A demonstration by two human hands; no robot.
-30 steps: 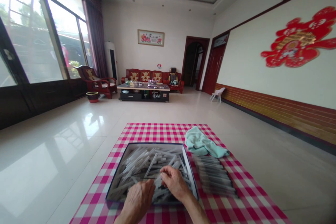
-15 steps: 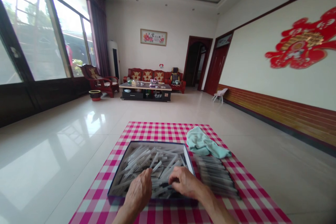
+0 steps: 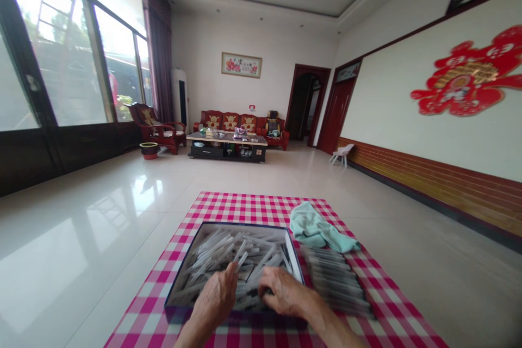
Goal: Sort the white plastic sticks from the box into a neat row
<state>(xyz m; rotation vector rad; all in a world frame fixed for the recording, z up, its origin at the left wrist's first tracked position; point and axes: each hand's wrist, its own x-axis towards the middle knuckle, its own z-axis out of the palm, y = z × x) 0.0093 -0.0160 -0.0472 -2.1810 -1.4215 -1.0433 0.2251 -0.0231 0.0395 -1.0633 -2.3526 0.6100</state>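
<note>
A shallow dark-blue box (image 3: 294, 244) with a white inside holds a jumble of translucent plastic tubes (image 3: 214, 247) and dark slim pieces. My left hand (image 3: 217, 294) is over its front part, fingers pinched, with a translucent tube (image 3: 241, 261) sticking up from the fingertips. Over the box's right front, my right hand (image 3: 283, 289) has curled fingers against something dark that I cannot make out. To the right of the box lies a row of similar tubes with dark ends (image 3: 336, 280), blurred, side by side on the cloth.
A pink-and-white checked cloth (image 3: 240, 204) covers the table. A mint-green cloth (image 3: 316, 225) lies crumpled behind the row of tubes. Farther off stand a coffee table (image 3: 226, 141), a red wooden sofa (image 3: 220, 119), a flowerpot (image 3: 149, 150) and a small chair (image 3: 342, 153).
The view has tilted slightly upward. My right hand has shifted a little left, its fingers more curled. My left hand stays almost in place with the tube.
</note>
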